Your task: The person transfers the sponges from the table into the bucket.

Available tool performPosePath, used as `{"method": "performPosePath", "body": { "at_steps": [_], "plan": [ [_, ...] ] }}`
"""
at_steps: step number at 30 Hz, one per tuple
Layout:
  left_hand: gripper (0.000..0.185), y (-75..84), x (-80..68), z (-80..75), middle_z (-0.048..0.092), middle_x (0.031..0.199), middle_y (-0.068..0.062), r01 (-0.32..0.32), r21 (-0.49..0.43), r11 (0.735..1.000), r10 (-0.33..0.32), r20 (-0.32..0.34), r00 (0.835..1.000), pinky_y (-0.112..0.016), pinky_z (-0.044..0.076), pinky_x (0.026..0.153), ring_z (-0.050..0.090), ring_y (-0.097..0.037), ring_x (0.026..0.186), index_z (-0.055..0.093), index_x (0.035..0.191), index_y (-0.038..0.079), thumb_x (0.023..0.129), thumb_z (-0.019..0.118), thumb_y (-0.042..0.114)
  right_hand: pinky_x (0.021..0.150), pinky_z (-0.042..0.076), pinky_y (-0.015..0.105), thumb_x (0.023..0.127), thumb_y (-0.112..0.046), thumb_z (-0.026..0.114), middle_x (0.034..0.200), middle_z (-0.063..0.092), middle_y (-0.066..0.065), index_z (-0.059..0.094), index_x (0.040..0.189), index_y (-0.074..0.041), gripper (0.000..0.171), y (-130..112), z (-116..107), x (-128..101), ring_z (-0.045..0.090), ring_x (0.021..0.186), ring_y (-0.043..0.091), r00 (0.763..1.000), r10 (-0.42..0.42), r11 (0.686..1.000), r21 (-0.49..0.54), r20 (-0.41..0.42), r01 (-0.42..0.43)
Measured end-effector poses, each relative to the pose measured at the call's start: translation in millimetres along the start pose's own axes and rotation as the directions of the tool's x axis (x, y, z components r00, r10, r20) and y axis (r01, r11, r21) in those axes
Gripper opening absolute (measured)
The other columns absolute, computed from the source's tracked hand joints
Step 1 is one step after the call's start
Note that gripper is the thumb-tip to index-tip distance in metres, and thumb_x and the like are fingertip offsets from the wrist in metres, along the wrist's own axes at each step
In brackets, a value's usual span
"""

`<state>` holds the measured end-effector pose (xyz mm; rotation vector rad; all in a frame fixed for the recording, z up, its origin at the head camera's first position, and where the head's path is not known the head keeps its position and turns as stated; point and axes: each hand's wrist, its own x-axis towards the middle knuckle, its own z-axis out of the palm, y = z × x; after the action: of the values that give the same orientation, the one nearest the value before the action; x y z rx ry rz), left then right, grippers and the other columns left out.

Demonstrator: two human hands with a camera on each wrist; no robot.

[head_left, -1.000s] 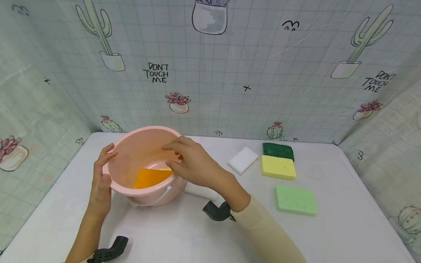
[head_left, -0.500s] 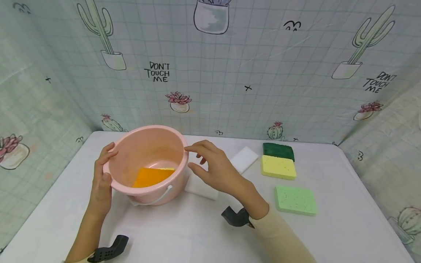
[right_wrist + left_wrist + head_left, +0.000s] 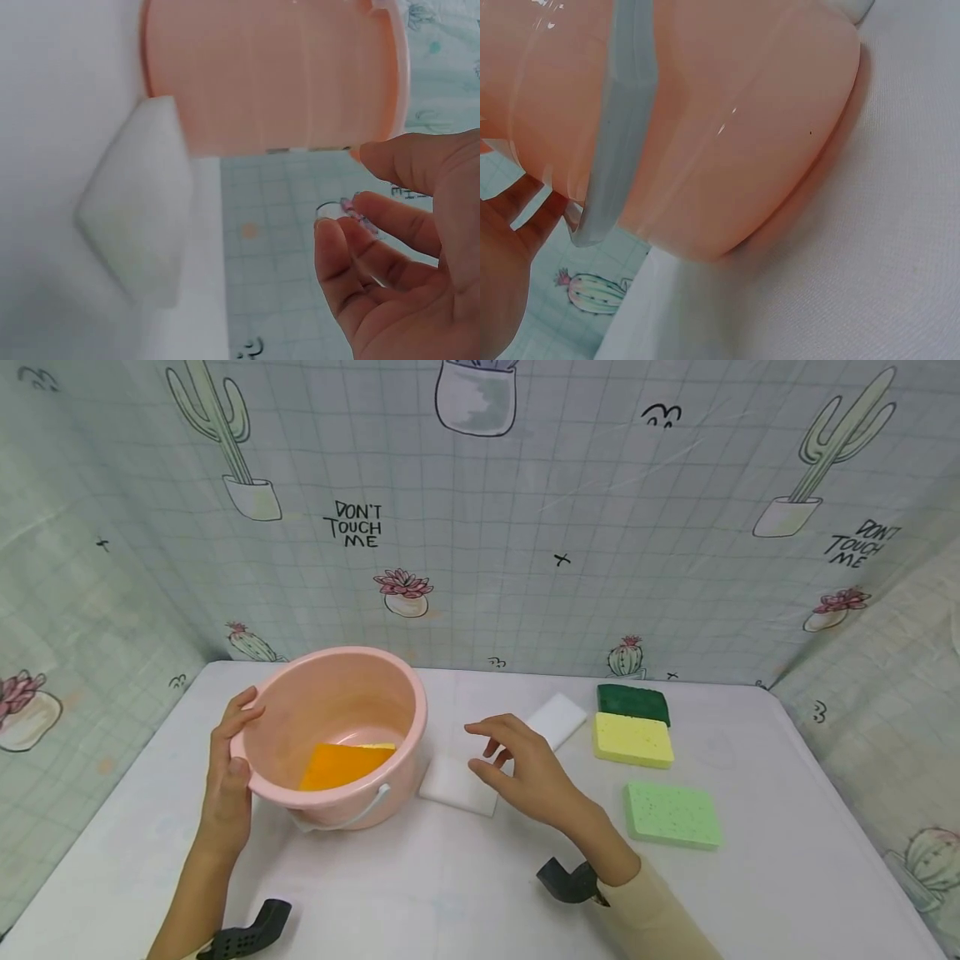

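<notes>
Left hand: the left hand (image 3: 228, 777) is gripping the near-left rim of the pink bucket (image 3: 330, 735), thumb lying on the rim's outside and fingers hooking over its edge; this grip is clasping the bucket.
Right hand: the right hand (image 3: 525, 768) is hovering released, fingers loosely bent and holding nothing, its fingertips just above the white sponge (image 3: 459, 785).
Pink bucket: smooth, glossy plastic, round and tapering downward, it is sitting upright on the tabletop (image 3: 450, 893) with its mouth facing up; a pale handle (image 3: 360, 814) is hanging down its near side.
Orange sponge: a flat orange sponge (image 3: 341, 764) is lying tilted inside the bucket, right of the left grip.
White sponge: a soft, matte rectangular block lying flat just left of the right grip, its left corner touching the bucket wall, its long axis running left to right.
Other sponges: beyond the right grip a second white block (image 3: 557, 720) is lying; to its right are a dark green pad (image 3: 633, 703), a porous yellow sponge (image 3: 632, 740) and a speckled light green sponge (image 3: 672, 814).
</notes>
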<state>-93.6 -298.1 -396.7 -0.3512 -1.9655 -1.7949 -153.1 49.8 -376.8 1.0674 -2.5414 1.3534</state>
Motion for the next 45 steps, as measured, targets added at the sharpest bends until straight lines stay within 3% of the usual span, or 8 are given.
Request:
{"method": "performPosePath", "body": {
  "at_steps": [5,11,20,26,45],
  "plan": [
    [0.056,-0.8,0.6,0.8,0.013,0.156,-0.008,-0.006,-0.014,1.000,0.006,0.005,1.000,-0.018,0.040,0.096,0.020,-0.027,0.139,0.036,0.140,0.006,0.094,0.050,0.036,0.070,0.052,0.024,0.087,-0.014,0.070,0.116,0.055,-0.002,0.060,0.125,-0.011,0.039,14.6,5.4,-15.0,0.055,0.085,0.011,0.999,0.030,1.000,0.005,0.035,-0.030],
    [0.057,-1.4,-0.2,1.2,0.014,0.156,-0.007,-0.004,-0.009,1.000,0.004,-0.005,1.000,-0.017,0.040,0.095,0.019,-0.026,0.139,0.037,0.140,0.006,0.094,0.050,0.036,0.068,0.051,0.025,0.086,-0.012,0.072,0.119,0.054,0.008,0.058,0.126,-0.005,0.044,28.9,16.4,-30.1,0.054,0.081,0.016,0.996,0.026,0.999,0.031,0.091,-0.029],
    [0.056,-3.3,-0.6,1.4,0.012,0.156,-0.010,-0.027,-0.024,0.999,0.028,0.012,1.000,-0.017,0.039,0.096,0.018,-0.027,0.139,0.036,0.140,0.005,0.095,0.049,0.035,0.060,0.046,0.022,0.080,-0.015,0.079,0.126,0.048,0.008,0.057,0.128,-0.005,0.054,40.6,23.2,-40.6,0.053,0.072,0.018,0.992,0.096,0.995,0.025,0.079,-0.099],
    [0.057,-3.0,-0.1,1.6,0.013,0.156,-0.010,-0.027,-0.023,0.999,0.028,0.014,1.000,-0.017,0.040,0.096,0.019,-0.027,0.139,0.036,0.140,0.005,0.095,0.050,0.035,0.059,0.044,0.020,0.078,-0.018,0.081,0.123,0.048,0.007,0.056,0.129,-0.009,0.057,53.1,25.5,-47.5,0.051,0.070,0.018,0.990,0.123,0.990,0.059,0.075,-0.128],
    [0.056,-2.0,0.0,3.9,0.014,0.156,-0.007,0.002,-0.031,1.000,-0.003,-0.023,1.000,-0.017,0.041,0.094,0.021,-0.027,0.138,0.038,0.139,0.006,0.093,0.052,0.034,0.066,0.052,0.025,0.074,-0.003,0.081,0.106,0.049,0.008,0.056,0.126,-0.008,0.058,60.7,30.8,-50.8,0.056,0.071,0.013,0.981,0.180,0.972,0.142,0.066,-0.188]
  ]
}}
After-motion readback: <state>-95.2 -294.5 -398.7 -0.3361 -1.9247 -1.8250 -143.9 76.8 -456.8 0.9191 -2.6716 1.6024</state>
